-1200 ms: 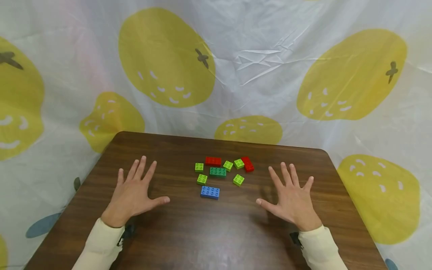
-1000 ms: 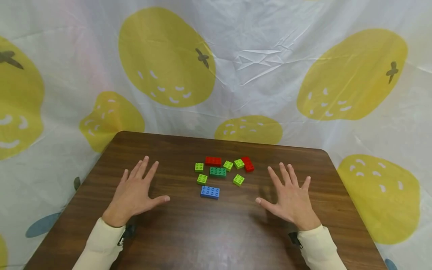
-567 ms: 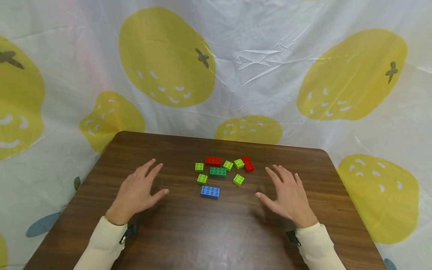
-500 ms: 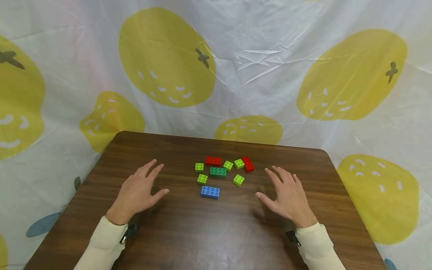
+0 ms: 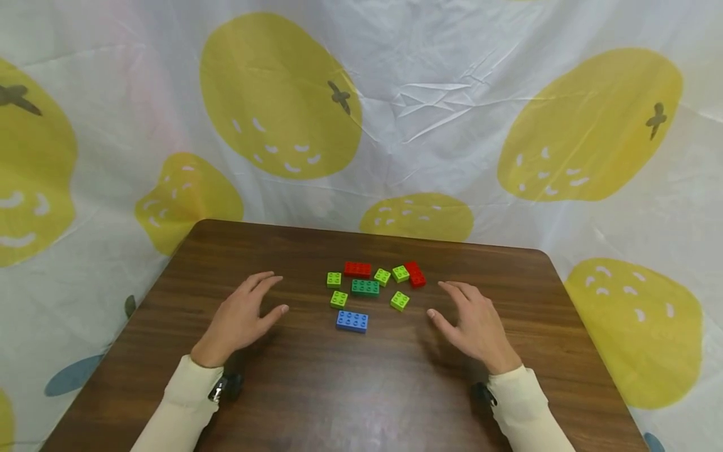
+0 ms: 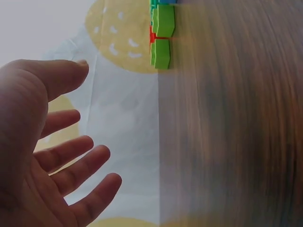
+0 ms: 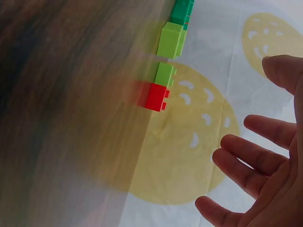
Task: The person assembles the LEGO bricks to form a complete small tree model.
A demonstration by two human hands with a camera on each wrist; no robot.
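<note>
Several toy building bricks lie loose at the middle of the table in the head view. Closest to me is a blue brick (image 5: 352,321); behind it sit a dark green brick (image 5: 365,288) and a red brick (image 5: 358,270). A second red brick (image 5: 415,274) lies turned at the right, touching a lime brick (image 5: 400,274). More small lime bricks (image 5: 339,299) are scattered among them. My left hand (image 5: 237,317) hovers left of the bricks, fingers relaxed, holding nothing. On the other side my right hand (image 5: 474,323) is likewise relaxed, nearest to a lime brick (image 5: 400,301).
The bricks rest on a dark wood table (image 5: 361,389) with rounded far corners. Behind it hangs a white curtain (image 5: 429,125) printed with yellow fruit. A dark wrist device (image 5: 230,386) sits at my left cuff, another (image 5: 482,394) at my right.
Both hands have moved inward toward the bricks and turned, their spread fingers drawing closer together. The bricks have stayed where they were.
</note>
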